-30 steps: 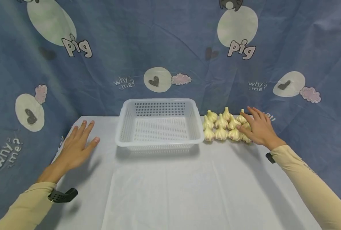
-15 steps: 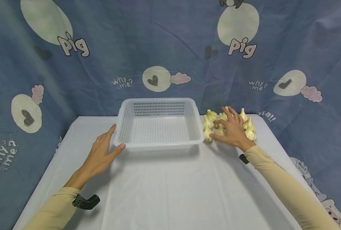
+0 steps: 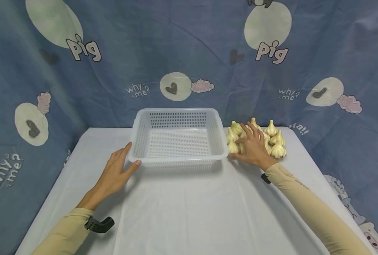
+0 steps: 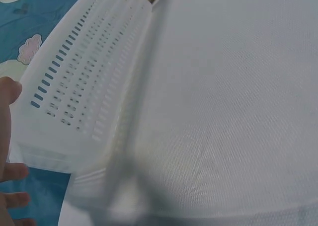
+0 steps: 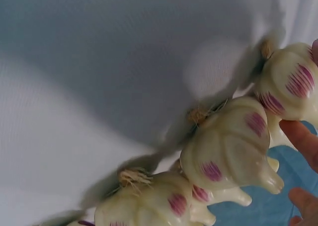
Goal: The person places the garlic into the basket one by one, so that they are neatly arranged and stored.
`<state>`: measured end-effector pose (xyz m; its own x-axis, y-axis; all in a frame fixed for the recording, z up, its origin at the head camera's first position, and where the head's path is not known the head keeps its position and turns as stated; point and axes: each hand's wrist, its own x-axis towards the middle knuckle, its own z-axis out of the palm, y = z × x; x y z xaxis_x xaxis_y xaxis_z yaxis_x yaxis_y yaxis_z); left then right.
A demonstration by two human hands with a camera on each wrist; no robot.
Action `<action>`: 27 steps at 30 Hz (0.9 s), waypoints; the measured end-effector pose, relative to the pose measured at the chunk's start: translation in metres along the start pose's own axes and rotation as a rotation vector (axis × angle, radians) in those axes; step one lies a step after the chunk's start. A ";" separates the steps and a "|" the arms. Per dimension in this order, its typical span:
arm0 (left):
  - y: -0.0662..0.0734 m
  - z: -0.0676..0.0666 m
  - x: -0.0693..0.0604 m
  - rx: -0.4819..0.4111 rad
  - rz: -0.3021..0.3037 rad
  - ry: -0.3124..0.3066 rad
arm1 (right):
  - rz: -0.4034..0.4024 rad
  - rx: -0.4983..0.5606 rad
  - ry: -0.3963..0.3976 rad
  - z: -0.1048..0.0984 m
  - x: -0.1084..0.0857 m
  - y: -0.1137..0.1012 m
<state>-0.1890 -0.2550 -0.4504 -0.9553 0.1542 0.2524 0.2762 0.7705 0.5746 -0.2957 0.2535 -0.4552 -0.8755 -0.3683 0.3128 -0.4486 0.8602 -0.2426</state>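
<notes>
Basket (image 3: pixel 179 158), white slotted plastic, is standing upright toward the far edge of the counter (image 3: pixel 182 212), near its middle. Garlic bulbs (image 3: pixel 278 150) are sitting in a close cluster to its right, stems mostly pointing up, with the leftmost ones lying just beside the basket's right wall. Right hand (image 3: pixel 254 147) is leaning over the cluster from the near side and is hiding several middle bulbs. Its fingers are parting around the leftmost near bulb (image 5: pixel 285 82), thumb to one side, a fingertip at the other; whether they are gripping it, cannot tell. Neighbouring bulbs are crowding in close to that one, showing purple streaks and root tufts. Left hand (image 3: pixel 114 173) is flanking the basket's near left corner, fingers extended and spread wide, holding nothing; thumb is lying at the near rim, index at the left rim, actual contact unclear. Black wrist device (image 3: pixel 99 225) is hanging beneath the left sleeve (image 3: pixel 66 230); a second one is showing in part under the right sleeve (image 3: pixel 316 209). Blue printed curtain (image 3: pixel 189 42) is closing off the far side, directly behind basket and bulbs.
</notes>
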 end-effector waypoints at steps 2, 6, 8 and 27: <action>0.000 0.002 0.000 -0.011 -0.010 -0.004 | -0.008 -0.004 -0.004 0.001 -0.001 0.000; -0.002 0.008 0.001 -0.035 -0.020 -0.006 | -0.024 -0.008 -0.005 0.003 -0.002 -0.001; -0.003 0.011 0.001 -0.043 -0.022 -0.008 | -0.032 0.001 0.000 0.004 -0.002 -0.001; -0.006 0.015 -0.003 -0.046 -0.049 -0.023 | -0.093 0.160 0.184 -0.009 -0.004 -0.008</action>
<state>-0.1889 -0.2510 -0.4659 -0.9697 0.1319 0.2059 0.2336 0.7480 0.6212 -0.2868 0.2512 -0.4466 -0.7884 -0.3602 0.4986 -0.5611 0.7534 -0.3429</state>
